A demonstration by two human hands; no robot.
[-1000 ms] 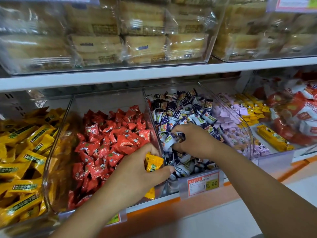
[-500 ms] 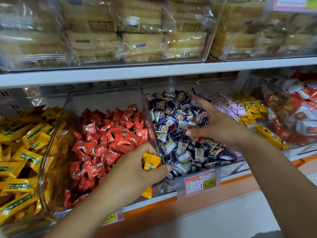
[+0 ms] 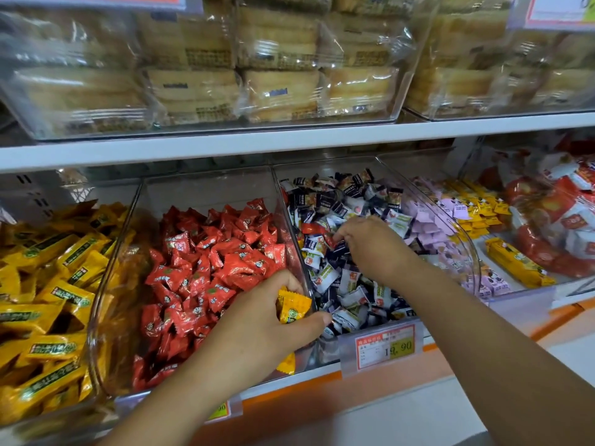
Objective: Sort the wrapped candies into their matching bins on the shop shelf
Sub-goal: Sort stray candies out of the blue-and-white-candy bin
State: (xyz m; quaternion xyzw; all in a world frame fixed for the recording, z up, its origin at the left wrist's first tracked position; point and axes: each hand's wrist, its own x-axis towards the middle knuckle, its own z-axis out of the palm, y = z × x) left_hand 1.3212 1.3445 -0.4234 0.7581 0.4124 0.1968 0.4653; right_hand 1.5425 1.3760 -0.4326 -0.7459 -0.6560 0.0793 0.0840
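Yellow candy (image 3: 291,309) is pinched in my L hand (image 3: 260,323) fingers, at the wall between red bin (image 3: 206,194) and navy/white bin (image 3: 428,206). Its home, yellow bin (image 3: 119,252), sits well left of those fingers. R hand (image 3: 370,249) fingers curl narrow on a red stray (image 3: 329,242) in the navy/white pile; 2nd red stray (image 3: 310,227) just left of them. My read: mid-sort, neither held stray binned yet. Shop shelf (image 3: 289,146) white w/ orange edge, price tag (image 3: 384,346) below R fingers, bread packs (image 3: 273,91) above.

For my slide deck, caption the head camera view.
Left hand holds a yellow candy while right hand digs into the bin of dark-and-white candies.
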